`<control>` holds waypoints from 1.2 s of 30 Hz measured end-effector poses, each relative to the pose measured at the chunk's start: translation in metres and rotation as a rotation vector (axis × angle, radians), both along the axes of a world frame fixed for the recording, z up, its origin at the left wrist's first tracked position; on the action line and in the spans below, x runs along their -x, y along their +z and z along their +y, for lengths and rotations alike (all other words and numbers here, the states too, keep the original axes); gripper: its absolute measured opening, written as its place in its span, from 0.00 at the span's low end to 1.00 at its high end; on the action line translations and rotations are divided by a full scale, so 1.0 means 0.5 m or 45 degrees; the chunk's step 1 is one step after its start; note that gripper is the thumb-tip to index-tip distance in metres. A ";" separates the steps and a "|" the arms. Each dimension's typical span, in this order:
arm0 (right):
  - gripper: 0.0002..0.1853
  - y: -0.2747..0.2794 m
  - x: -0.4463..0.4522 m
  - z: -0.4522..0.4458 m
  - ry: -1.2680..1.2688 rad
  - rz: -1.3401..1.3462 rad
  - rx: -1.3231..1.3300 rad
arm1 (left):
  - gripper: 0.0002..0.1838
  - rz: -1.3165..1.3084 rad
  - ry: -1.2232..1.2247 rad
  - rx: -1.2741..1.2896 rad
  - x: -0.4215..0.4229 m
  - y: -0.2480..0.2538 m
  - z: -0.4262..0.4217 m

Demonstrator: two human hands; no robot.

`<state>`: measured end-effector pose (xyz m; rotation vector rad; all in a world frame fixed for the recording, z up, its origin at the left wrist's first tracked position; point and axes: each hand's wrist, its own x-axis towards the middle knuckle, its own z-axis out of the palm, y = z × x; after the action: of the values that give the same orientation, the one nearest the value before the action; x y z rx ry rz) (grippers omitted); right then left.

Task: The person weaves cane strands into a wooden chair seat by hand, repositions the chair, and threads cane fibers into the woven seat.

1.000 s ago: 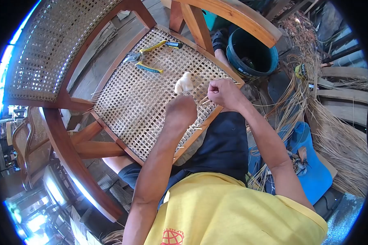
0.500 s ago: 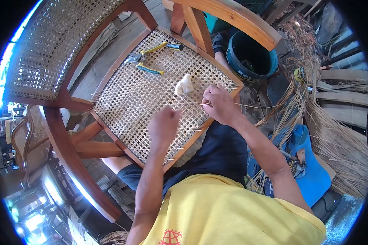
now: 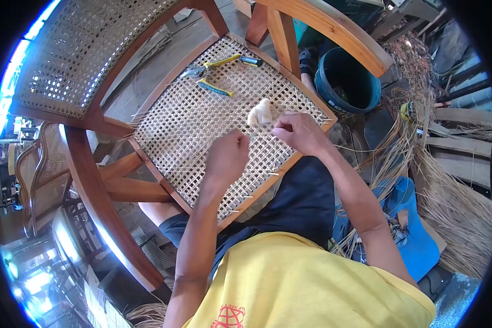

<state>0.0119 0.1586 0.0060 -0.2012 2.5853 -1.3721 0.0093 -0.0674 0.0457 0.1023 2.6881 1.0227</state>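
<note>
A wooden chair's woven cane seat (image 3: 186, 131) lies tilted across my lap, with loose strand ends along its near edge. My left hand (image 3: 228, 158) is closed above the middle of the weave, thumb and finger pinched together; what they hold, if anything, is too small to make out. Near the right edge, my right hand (image 3: 300, 134) pinches a thin cane strand (image 3: 341, 146), which trails off to the right. Just beyond the hands sits a small cream-white crumpled lump (image 3: 261, 112). Hand pruners (image 3: 216, 87) with yellow and blue handles rest open on the far part of the seat.
The chair's caned back (image 3: 65, 65) rises at the left, and a curved armrest (image 3: 333, 33) arches over the far right. A dark teal bucket (image 3: 347, 85) stands beyond the seat corner. Long cane strands (image 3: 448, 197) and a blue object (image 3: 415, 235) lie at my right.
The chair appears shifted slightly right and up in view. My hands have moved a little up, and the strand end that showed at my right fingertips is no longer distinct.
</note>
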 end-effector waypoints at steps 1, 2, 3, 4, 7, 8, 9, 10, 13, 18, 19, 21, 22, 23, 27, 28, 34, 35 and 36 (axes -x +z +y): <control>0.11 -0.027 0.000 0.004 -0.027 0.029 -0.095 | 0.14 -0.014 -0.145 0.148 0.003 -0.020 0.011; 0.09 -0.054 0.000 0.009 -0.058 0.056 -0.192 | 0.14 -0.029 -0.294 0.295 0.006 -0.039 0.019; 0.09 -0.054 0.002 0.006 -0.062 0.053 -0.190 | 0.14 -0.031 -0.298 0.297 0.006 -0.049 0.028; 0.08 -0.056 0.003 0.000 -0.092 0.054 -0.229 | 0.13 -0.018 -0.335 0.393 0.005 -0.059 0.035; 0.08 -0.057 0.008 0.001 -0.118 0.058 -0.260 | 0.12 -0.048 -0.377 0.551 0.015 -0.062 0.058; 0.07 -0.057 0.011 0.002 -0.113 0.061 -0.255 | 0.11 -0.070 -0.433 0.630 0.020 -0.059 0.065; 0.07 -0.057 0.013 0.002 -0.109 0.057 -0.253 | 0.10 -0.095 -0.489 0.709 0.023 -0.060 0.070; 0.07 -0.055 0.015 0.001 -0.085 0.038 -0.273 | 0.10 -0.101 -0.488 0.710 0.026 -0.064 0.077; 0.07 -0.053 0.015 -0.001 -0.054 0.024 -0.319 | 0.09 -0.078 -0.552 0.717 0.027 -0.091 0.086; 0.09 -0.048 0.017 -0.035 0.094 0.063 -0.397 | 0.13 0.116 -0.326 0.224 0.002 -0.116 0.048; 0.08 -0.046 0.012 -0.046 0.092 0.100 -0.464 | 0.13 0.114 -0.325 0.223 0.008 -0.119 0.041; 0.07 -0.040 -0.003 -0.055 0.098 0.144 -0.537 | 0.18 -0.432 -0.095 -0.086 0.028 -0.121 0.036; 0.06 -0.036 -0.013 -0.055 0.111 0.244 -0.633 | 0.18 -0.428 -0.089 -0.093 0.029 -0.118 0.040; 0.05 -0.033 -0.018 -0.054 0.124 0.347 -0.727 | 0.20 -0.436 -0.112 0.011 0.030 -0.115 0.044; 0.06 -0.033 -0.028 -0.041 0.081 0.234 -0.579 | 0.25 -0.256 -0.184 0.302 0.015 -0.065 0.026; 0.05 -0.025 -0.031 -0.039 0.058 0.181 -0.563 | 0.24 -0.206 -0.088 0.379 0.008 -0.051 0.001; 0.09 -0.050 -0.053 -0.050 0.017 0.428 -0.407 | 0.24 0.310 0.643 0.575 -0.027 -0.045 -0.288; 0.11 -0.056 -0.051 -0.054 -0.010 0.529 -0.305 | 0.24 0.272 0.736 0.437 -0.034 -0.048 -0.322; 0.11 -0.056 -0.047 -0.059 0.002 0.535 -0.306 | 0.24 0.238 0.830 0.296 -0.041 -0.040 -0.333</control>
<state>0.0353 0.1292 -0.0221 -0.4994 3.0586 -1.0984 0.0299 -0.2337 0.0258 -0.8058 3.0607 0.8660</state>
